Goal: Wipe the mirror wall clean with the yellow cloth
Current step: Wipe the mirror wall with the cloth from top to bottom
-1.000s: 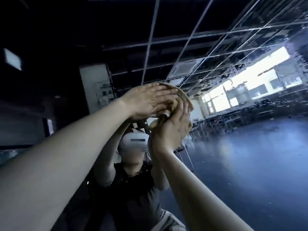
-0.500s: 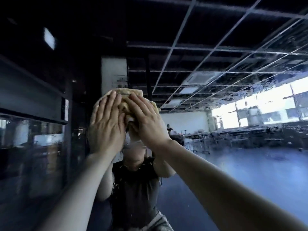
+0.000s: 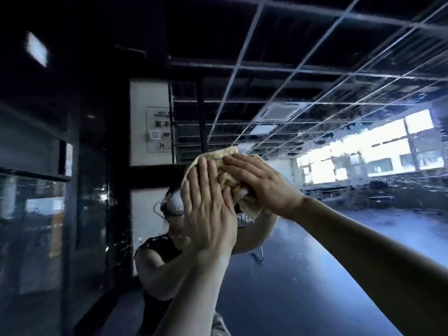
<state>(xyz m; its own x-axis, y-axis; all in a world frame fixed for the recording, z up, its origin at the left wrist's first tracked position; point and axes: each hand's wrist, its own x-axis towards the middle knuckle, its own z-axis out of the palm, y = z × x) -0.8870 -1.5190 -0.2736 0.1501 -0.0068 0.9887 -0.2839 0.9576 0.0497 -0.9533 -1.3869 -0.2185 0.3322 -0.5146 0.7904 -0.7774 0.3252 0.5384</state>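
Observation:
The mirror wall [image 3: 315,238] fills the view in front of me and reflects a dim room and a person in a dark top. The crumpled yellow cloth [image 3: 226,177] is held flat against the glass at head height. My left hand [image 3: 208,214] presses on the cloth's left part with straight fingers pointing up. My right hand [image 3: 261,184] presses on its right part, fingers straight and pointing left. Both hands cover most of the cloth; only its top edge, middle and lower right corner show.
The glass reflects a grid ceiling [image 3: 315,81], bright windows [image 3: 378,154] at the right, tables far back and a blue floor. A white pillar with a sign [image 3: 151,122] shows left of the hands. Dark glass panels [image 3: 36,214] stand at the left. Specks dot the mirror's lower right.
Both hands and the cloth have swept from the right to the left and now back toward the middle of the mirror, staying pressed flat on the glass.

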